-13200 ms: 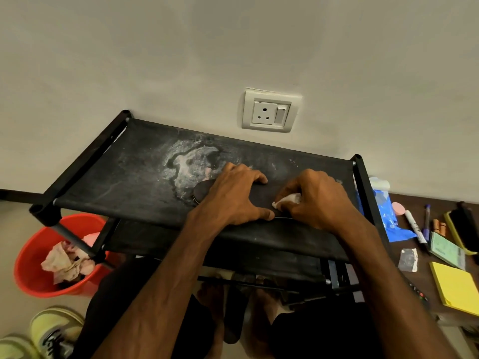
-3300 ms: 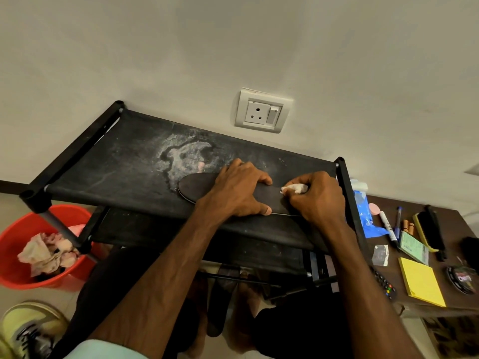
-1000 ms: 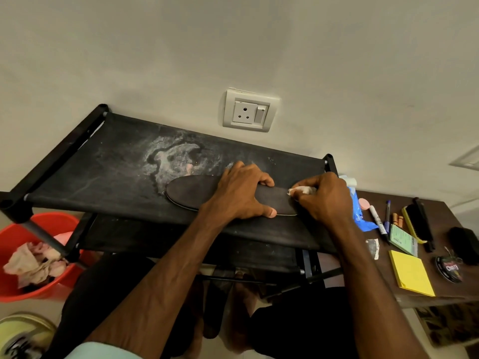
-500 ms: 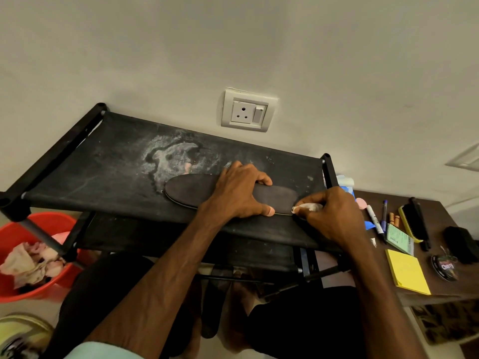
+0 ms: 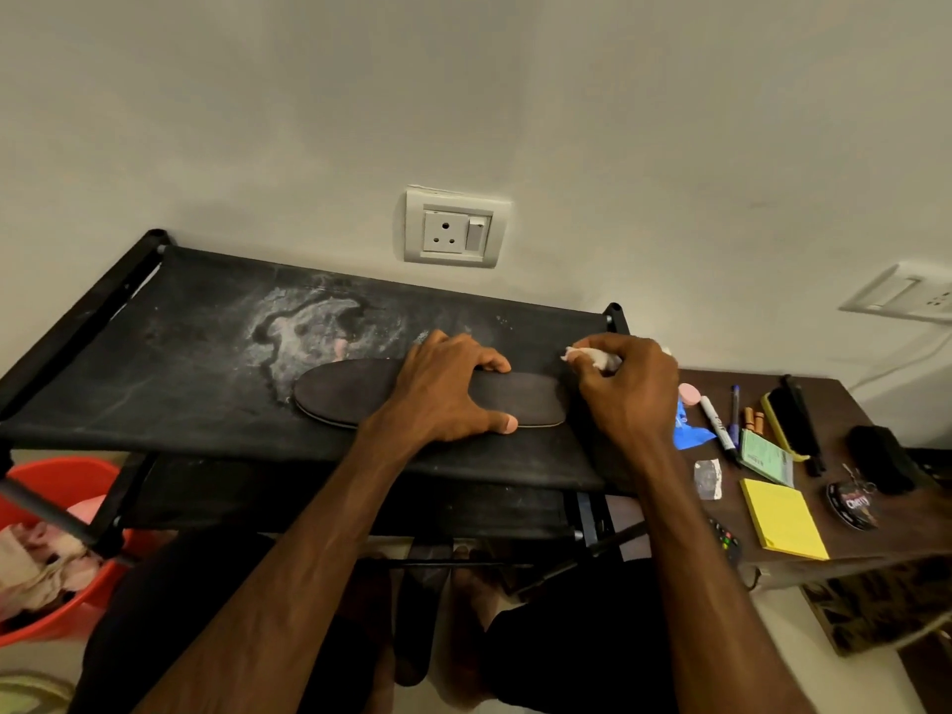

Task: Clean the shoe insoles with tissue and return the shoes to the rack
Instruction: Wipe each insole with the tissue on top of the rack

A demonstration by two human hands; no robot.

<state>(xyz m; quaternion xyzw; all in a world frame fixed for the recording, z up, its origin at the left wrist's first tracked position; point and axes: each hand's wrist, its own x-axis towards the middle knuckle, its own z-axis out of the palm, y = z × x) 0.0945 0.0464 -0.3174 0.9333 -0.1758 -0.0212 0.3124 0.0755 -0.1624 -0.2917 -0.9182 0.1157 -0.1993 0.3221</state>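
A dark insole (image 5: 350,391) lies flat on the top fabric shelf of the black shoe rack (image 5: 180,353). My left hand (image 5: 448,391) presses down on its middle, fingers spread over both edges. My right hand (image 5: 626,396) is at the insole's right end, fingers closed on a crumpled white tissue (image 5: 592,358) held just above and beyond the tip. A whitish stain (image 5: 304,332) marks the shelf behind the insole.
A red bucket (image 5: 62,481) with used tissues stands low left. A brown side table (image 5: 834,507) on the right carries yellow sticky notes (image 5: 783,517), markers, a brush and a polish tin. Wall socket (image 5: 453,229) is behind the rack. Dark sandals sit below.
My right hand with the tissue has moved from the insole's near right edge up and back past its tip. The left hand stays pressed on the insole.
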